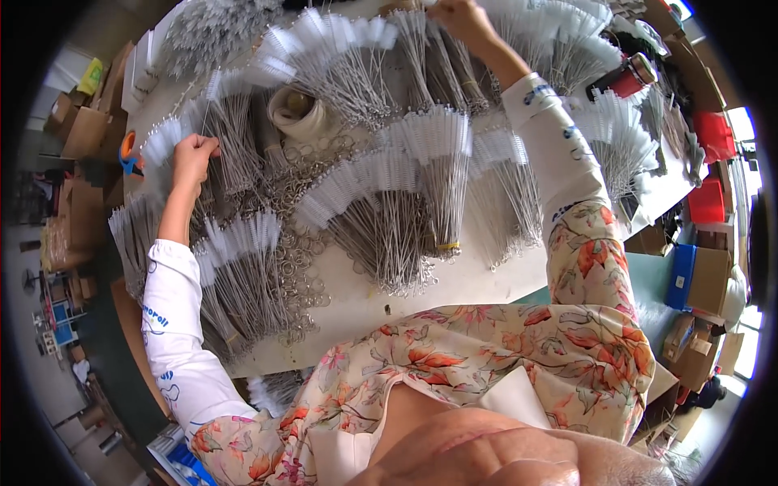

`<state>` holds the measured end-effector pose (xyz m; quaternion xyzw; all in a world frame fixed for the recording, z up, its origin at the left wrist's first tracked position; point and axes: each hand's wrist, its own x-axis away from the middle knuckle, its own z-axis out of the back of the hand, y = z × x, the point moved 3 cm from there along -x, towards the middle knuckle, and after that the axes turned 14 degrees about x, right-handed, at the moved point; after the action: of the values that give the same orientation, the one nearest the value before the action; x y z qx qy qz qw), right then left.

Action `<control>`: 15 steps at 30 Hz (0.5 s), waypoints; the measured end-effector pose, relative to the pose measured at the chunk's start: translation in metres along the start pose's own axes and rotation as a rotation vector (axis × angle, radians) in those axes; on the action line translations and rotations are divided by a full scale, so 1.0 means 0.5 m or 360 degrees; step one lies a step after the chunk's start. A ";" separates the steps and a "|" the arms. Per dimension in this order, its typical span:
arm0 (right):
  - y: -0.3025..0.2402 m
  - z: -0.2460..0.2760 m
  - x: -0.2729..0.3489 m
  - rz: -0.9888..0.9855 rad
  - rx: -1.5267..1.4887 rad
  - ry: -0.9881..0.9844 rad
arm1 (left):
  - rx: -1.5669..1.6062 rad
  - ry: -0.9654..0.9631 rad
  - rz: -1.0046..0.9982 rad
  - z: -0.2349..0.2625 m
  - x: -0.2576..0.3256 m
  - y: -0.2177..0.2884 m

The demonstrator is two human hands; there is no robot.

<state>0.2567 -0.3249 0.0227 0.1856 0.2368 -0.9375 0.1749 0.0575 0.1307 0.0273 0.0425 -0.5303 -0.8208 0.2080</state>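
Note:
My left hand [193, 159] is closed on the wire stem of a thin white bristle brush [212, 99] at the table's left side, among fanned bundles of the same brushes. My right hand [459, 16] reaches to the far edge of the table and grips the tops of a brush bundle [432, 61] there. Both arms wear white sleeve covers over a floral shirt. A banded bundle of brushes [438, 174] lies in the middle of the white table [478, 283].
Loose metal rings [296, 243] are heaped between the bundles, beside a roll of tape [296, 109]. A red-and-black flask [628, 77] lies at the right. An orange tape dispenser [127, 150] sits at the left edge. Cardboard boxes [81, 130] and red bins [711, 130] surround the table.

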 end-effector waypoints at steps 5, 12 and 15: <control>-0.031 0.027 0.052 -0.0543 0.0478 -0.0435 | -0.0046 0.0117 -0.0033 -0.043 -0.015 0.028; 0.042 -0.033 0.029 -0.0596 0.0426 -0.0524 | 0.0051 0.0080 -0.0164 -0.044 -0.031 0.017; -0.011 -0.005 0.052 -0.0646 0.0553 -0.0366 | 0.0191 0.0170 -0.0003 -0.042 -0.011 0.032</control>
<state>0.2324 -0.3254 0.0116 0.0542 0.0836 -0.9947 -0.0251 0.0734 0.1092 0.0315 0.0991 -0.5666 -0.7843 0.2323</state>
